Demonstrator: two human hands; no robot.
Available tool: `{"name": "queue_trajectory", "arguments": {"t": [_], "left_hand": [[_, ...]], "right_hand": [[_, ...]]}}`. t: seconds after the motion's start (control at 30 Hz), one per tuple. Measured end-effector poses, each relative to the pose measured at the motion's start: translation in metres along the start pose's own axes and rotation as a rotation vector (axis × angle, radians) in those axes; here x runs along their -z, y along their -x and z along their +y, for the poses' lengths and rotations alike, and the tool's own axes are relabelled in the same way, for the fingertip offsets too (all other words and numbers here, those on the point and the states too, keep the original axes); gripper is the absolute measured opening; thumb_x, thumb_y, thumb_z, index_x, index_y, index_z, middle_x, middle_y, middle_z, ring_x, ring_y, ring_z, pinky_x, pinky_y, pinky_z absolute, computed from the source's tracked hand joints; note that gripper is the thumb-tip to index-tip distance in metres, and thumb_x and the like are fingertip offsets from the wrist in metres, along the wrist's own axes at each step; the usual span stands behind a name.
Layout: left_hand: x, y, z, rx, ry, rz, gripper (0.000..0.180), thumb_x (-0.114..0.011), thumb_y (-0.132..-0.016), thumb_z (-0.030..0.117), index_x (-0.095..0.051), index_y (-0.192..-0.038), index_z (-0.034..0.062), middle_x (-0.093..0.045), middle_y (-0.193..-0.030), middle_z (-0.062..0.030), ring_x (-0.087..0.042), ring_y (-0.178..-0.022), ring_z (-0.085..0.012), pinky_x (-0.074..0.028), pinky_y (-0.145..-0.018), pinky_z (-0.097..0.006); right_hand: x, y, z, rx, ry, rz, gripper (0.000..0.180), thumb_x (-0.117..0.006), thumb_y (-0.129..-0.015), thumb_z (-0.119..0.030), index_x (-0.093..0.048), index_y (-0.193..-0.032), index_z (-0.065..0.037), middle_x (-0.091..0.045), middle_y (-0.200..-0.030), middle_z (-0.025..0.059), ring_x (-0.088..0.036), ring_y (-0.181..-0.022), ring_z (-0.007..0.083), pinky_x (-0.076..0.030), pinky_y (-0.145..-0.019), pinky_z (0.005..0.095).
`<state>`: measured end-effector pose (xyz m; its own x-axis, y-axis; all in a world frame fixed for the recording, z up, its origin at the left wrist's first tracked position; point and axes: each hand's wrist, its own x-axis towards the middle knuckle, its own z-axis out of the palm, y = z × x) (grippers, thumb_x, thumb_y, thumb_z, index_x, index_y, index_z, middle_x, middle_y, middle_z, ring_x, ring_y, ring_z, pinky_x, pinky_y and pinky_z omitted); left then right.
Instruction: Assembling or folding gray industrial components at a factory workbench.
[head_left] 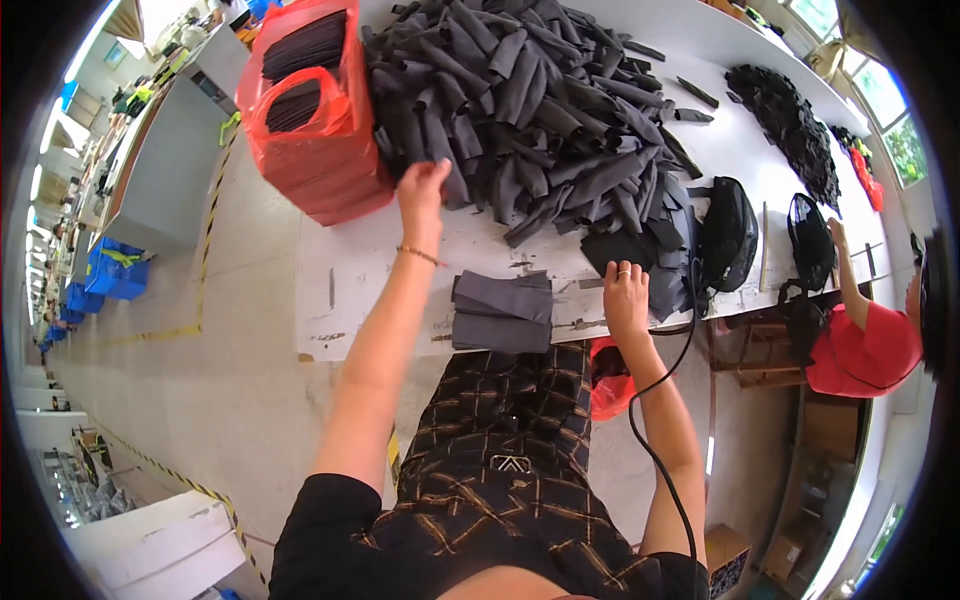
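My left hand (424, 190) is at the near left edge of a big heap of dark grey fabric pieces (520, 90). Its fingers are curled, with the tips against one rolled piece. To the right, my right hand (626, 297) has its fingers together at the near edge of a flat black fabric piece (615, 250); the underside of its grip is hidden. More flat dark pieces (672, 235) lie beside that hand. Between my forearms, a small stack of flat dark grey fabric pieces (502, 315) rests at the table's front edge.
A red plastic bag (325, 165) packed with dark strips stands left of the heap on the white table (345, 290). Black pouches (728, 235) and a black cable (655, 385) are at right. Another person in red (865, 345) works there, one hand on a black pouch (810, 240).
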<state>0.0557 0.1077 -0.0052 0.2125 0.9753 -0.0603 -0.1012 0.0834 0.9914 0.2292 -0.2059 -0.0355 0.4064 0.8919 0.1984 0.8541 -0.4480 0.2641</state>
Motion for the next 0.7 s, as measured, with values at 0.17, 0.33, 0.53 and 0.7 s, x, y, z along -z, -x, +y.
{"name": "queue_trajectory", "arguments": {"t": [0.17,0.33,0.53,0.7], "left_hand": [[0.017,0.075,0.001,0.277,0.51,-0.209,0.02,-0.064,-0.091,0.018,-0.059,-0.097,-0.0003,-0.067,-0.085,-0.0116,-0.067,-0.075,-0.0201,-0.054,-0.061,-0.031],[0.03,0.111,0.012,0.389,0.683,-0.319,0.023,-0.055,-0.096,0.014,-0.059,-0.103,-0.0066,-0.067,-0.096,-0.0168,-0.068,-0.09,-0.0248,-0.059,-0.075,-0.033],[0.045,0.125,0.014,0.476,0.824,-0.421,0.023,-0.05,-0.093,0.001,-0.053,-0.116,-0.0022,-0.062,-0.107,-0.02,-0.061,-0.107,-0.0353,-0.055,-0.09,-0.044],[0.053,0.136,0.021,0.491,0.793,-0.362,0.043,-0.04,-0.088,-0.014,-0.037,-0.128,0.001,-0.055,-0.118,-0.0259,-0.057,-0.109,-0.0464,-0.051,-0.096,-0.052]], "right_hand": [[0.003,-0.001,0.001,-0.092,-0.128,0.051,0.036,-0.064,-0.083,-0.025,-0.058,-0.108,-0.001,-0.058,-0.095,0.0111,-0.056,-0.088,0.0265,-0.044,-0.077,0.0376],[-0.005,0.004,-0.024,0.026,-0.174,0.004,0.027,-0.06,-0.085,-0.016,-0.061,-0.104,0.002,-0.058,-0.099,0.0149,-0.055,-0.092,0.0289,-0.048,-0.075,0.0368],[-0.003,0.014,-0.027,0.013,-0.169,0.001,0.035,-0.058,-0.083,-0.014,-0.056,-0.115,-0.001,-0.057,-0.103,0.0153,-0.055,-0.095,0.0297,-0.049,-0.077,0.0365],[0.027,0.058,-0.038,0.062,-0.431,-0.03,0.06,-0.067,-0.081,-0.028,-0.045,-0.13,0.001,-0.045,-0.124,0.0172,-0.044,-0.111,0.0344,-0.04,-0.092,0.0461]]}}
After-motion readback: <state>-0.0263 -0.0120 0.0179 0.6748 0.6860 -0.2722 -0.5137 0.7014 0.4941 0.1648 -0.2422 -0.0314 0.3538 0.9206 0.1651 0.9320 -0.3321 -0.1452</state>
